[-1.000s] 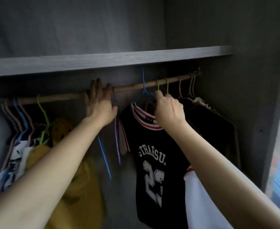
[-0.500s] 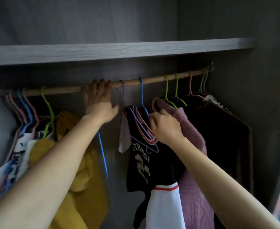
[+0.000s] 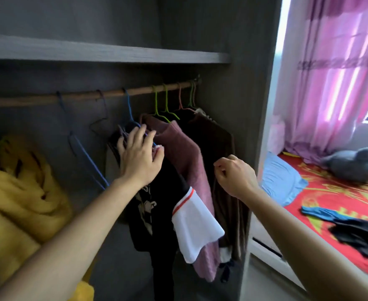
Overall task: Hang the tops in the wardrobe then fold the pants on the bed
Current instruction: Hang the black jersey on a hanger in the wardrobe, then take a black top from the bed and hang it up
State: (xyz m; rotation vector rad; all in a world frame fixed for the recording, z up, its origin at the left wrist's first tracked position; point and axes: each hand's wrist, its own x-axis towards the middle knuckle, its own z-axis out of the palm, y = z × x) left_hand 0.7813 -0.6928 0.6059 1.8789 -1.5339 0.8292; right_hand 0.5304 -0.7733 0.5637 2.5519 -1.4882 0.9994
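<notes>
A black jersey (image 3: 155,209) with a white sleeve (image 3: 196,227) hangs on a blue hanger from the wooden rail (image 3: 81,97) in the wardrobe. My left hand (image 3: 140,157) rests on its collar with fingers spread. To its right hang a pink sweater (image 3: 185,161) and a dark brown top (image 3: 217,137). My right hand (image 3: 235,177) is curled, holds nothing and hovers in front of the brown top. Dark pants (image 3: 361,235) and a blue garment (image 3: 322,213) lie on the red bed (image 3: 341,198) at the right.
Two bare hangers, one blue (image 3: 87,157) and one dark (image 3: 100,122), hang left of the jersey. A yellow garment (image 3: 20,192) fills the left. A shelf (image 3: 113,53) runs above the rail. On the bed lie a light blue pillow (image 3: 280,183) and a grey plush toy (image 3: 356,164).
My left hand left the rail and came down onto the jersey's collar. My right hand let go of the jersey and drew back to the right. The view swung right, showing the bed.
</notes>
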